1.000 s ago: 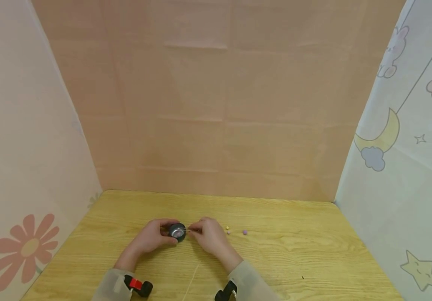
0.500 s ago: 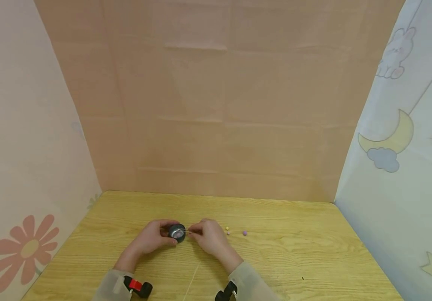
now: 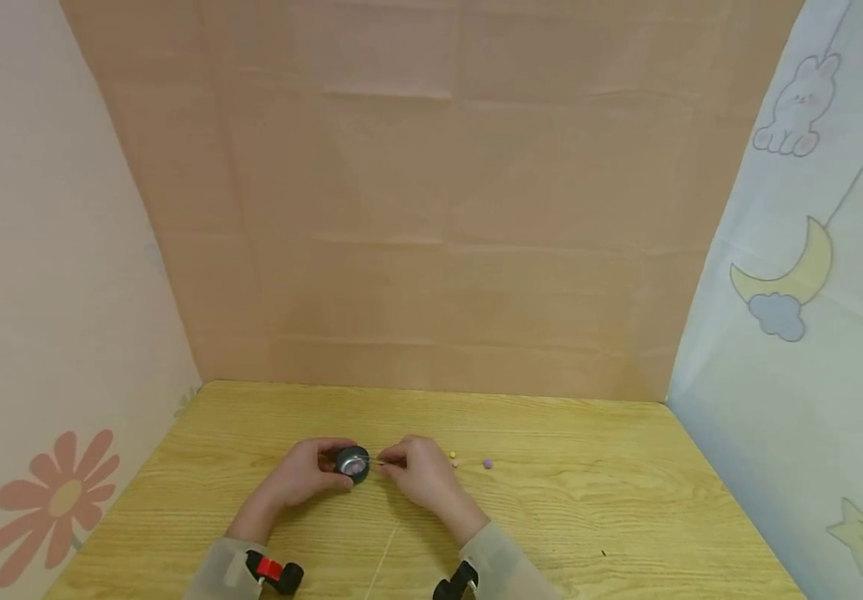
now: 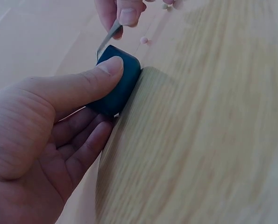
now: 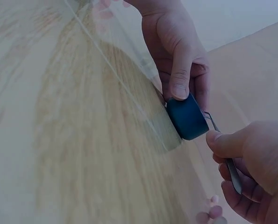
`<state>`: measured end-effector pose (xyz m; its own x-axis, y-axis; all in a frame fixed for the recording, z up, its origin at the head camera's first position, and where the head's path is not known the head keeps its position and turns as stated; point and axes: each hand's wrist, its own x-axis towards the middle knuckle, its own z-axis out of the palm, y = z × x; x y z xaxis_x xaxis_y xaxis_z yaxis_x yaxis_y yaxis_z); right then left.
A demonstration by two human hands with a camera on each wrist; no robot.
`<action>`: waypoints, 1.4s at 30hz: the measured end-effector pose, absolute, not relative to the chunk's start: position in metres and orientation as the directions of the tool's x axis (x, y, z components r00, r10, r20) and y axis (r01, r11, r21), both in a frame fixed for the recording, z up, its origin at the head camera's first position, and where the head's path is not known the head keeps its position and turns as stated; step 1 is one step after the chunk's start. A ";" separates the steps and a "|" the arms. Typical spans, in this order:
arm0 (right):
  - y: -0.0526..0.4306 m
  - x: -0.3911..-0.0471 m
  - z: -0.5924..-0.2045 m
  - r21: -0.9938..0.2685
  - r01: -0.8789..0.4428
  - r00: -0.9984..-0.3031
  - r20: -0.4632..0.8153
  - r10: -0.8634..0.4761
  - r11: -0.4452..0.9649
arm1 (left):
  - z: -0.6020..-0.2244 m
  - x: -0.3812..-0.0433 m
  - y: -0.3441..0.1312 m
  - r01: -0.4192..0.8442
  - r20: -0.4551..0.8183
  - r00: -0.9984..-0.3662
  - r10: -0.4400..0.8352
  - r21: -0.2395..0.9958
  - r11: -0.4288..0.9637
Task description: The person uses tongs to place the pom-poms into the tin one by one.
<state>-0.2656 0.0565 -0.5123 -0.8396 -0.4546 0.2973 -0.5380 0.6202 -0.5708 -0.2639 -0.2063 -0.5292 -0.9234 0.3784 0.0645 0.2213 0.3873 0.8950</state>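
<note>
Fingers and thumb of my left hand (image 3: pixel 302 473) clamp round a small, dark, round container (image 5: pixel 188 119), the thumb at about six o'clock on its side and the forefinger across at twelve. That container is down at the wooden table (image 3: pixel 551 500), its opening facing up towards me; something pinkish shows inside, too small to make out. At three o'clock from it, my right hand (image 3: pixel 422 473) pinches a pair of slim metal tweezers (image 5: pixel 235 179) between thumb and fingers, the thin tips pointing to nine o'clock and reaching the rim. Whether the tips grip anything, I cannot tell.

Near my right hand, at two o'clock, lie a yellow ball (image 3: pixel 453 455) and a pale pink ball (image 3: pixel 456 465), close together, with a bigger purple ball (image 3: pixel 488 464) farther out towards three. From the container, my left sleeve (image 3: pixel 223 573) is at eight o'clock and my right sleeve (image 3: pixel 506 562) at four, each with a black device strapped by it. Between the sleeves, a pale line (image 3: pixel 382 562) runs along the table at between five and six o'clock
</note>
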 end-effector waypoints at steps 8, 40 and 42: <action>0.081 -0.263 -0.512 -0.537 -0.550 -0.835 0.328 -0.442 0.640 | -0.532 -0.265 -0.207 0.233 0.076 -0.925 0.371 0.887 0.398; 0.211 -0.258 -0.506 -0.459 -0.458 -0.875 0.385 -0.294 0.761 | -0.533 -0.261 -0.213 0.220 0.055 -0.933 0.356 0.869 0.443; 0.217 -0.258 -0.503 -0.457 -0.458 -0.878 0.368 -0.307 0.763 | -0.531 -0.260 -0.212 0.214 0.051 -0.934 0.353 0.871 0.442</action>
<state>-0.2582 0.2172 -0.5032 -0.8779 -0.3068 0.3676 -0.4578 0.7628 -0.4567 -0.2600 -0.2120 -0.5315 -0.9342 0.3531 0.0506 0.2142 0.4418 0.8711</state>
